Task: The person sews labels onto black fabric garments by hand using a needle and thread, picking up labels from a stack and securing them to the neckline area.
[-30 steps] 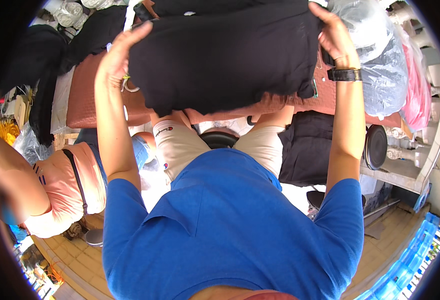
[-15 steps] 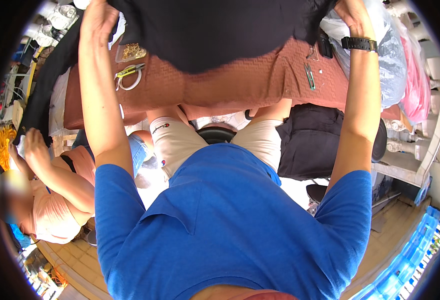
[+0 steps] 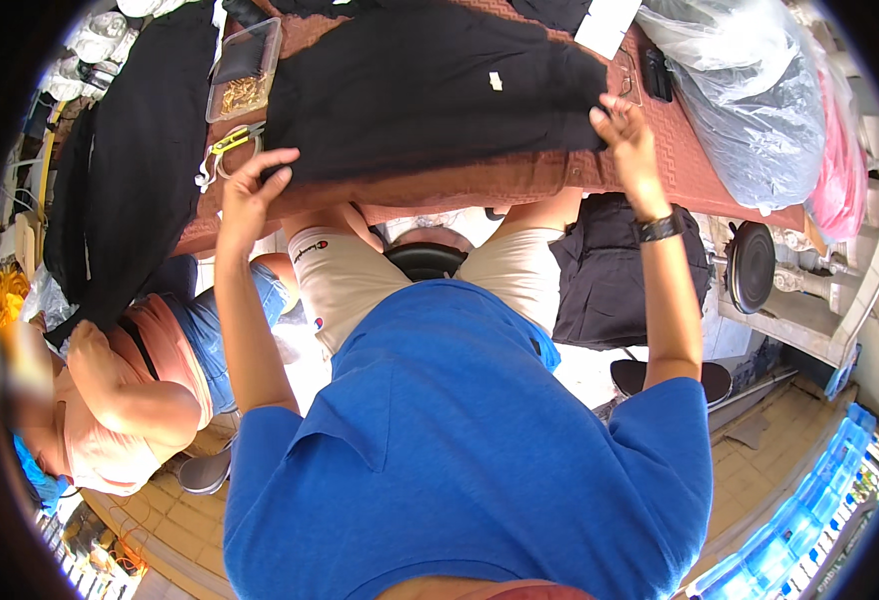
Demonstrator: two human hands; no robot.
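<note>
A black cloth garment (image 3: pixel 420 95) lies spread over the brown-covered table (image 3: pixel 400 195), with a small white tag (image 3: pixel 496 81) on it. At its near left corner is my left hand (image 3: pixel 248 200), thumb and forefinger apart, the fingertips beside the cloth edge. My right hand (image 3: pixel 628 145), a dark watch on its wrist, has its fingers spread at the garment's right edge, fingertips touching or just over the fabric. Neither hand grips it. Close to my left hand are yellow-handled snips (image 3: pixel 232 140) and a white ring, likely a roll of tape.
A clear plastic box (image 3: pixel 242 95) holds small gold-coloured pieces. Bulging clear plastic bags (image 3: pixel 750 100) stand at the right, near a dark phone-like object (image 3: pixel 657 75). More black cloth (image 3: pixel 140 140) hangs at left, where another person (image 3: pixel 140 400) sits. Folded black fabric (image 3: pixel 625 275) lies beside my thigh.
The black garment has come down from the raised hands onto the table, covering the green snips at right. Both hands have moved lower and inward and have let go of the cloth.
</note>
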